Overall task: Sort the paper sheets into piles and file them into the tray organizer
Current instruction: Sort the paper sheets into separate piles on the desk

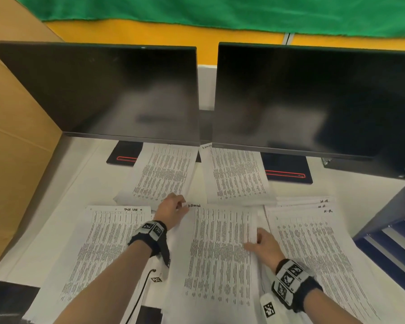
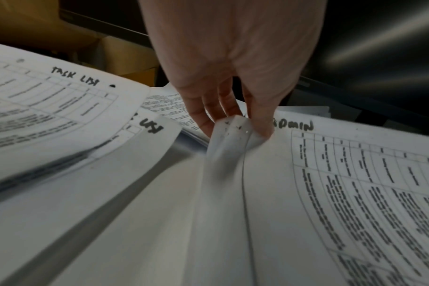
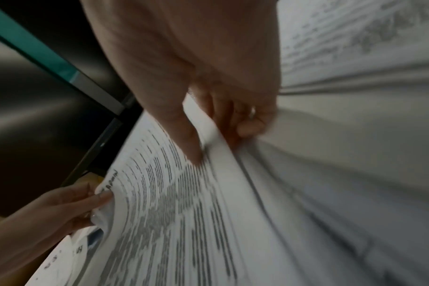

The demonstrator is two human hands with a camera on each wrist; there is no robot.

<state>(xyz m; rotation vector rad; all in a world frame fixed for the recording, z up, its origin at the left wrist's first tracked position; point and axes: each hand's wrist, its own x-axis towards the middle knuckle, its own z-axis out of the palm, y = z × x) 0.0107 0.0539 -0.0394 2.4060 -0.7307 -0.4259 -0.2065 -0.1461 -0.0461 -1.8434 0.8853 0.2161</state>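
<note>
Twin black flat monitors point(image 1: 103, 90) as landmark. Below them, centre: white printed "Admin" sheet stack point(image 1: 220, 253), lifted, likely bound for dark blue tray organizer point(image 1: 388, 242), monitors' right. Your left hand point(image 1: 171, 208) pinches far corner; right hand point(image 1: 264, 244) grips right edge, keeping stack square.

The printed rows on the admin sheets point(image 1: 220, 253) are too blurred to read.

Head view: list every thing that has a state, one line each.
Left hand: pinches the Admin stack's far left corner.
Right hand: grips the same stack's right edge.
Admin stack: held, corner lifted and bent.
Task List pile: lying flat, untouched.
Monitors: both dark.
Tray organizer: sheets already inside.
</note>
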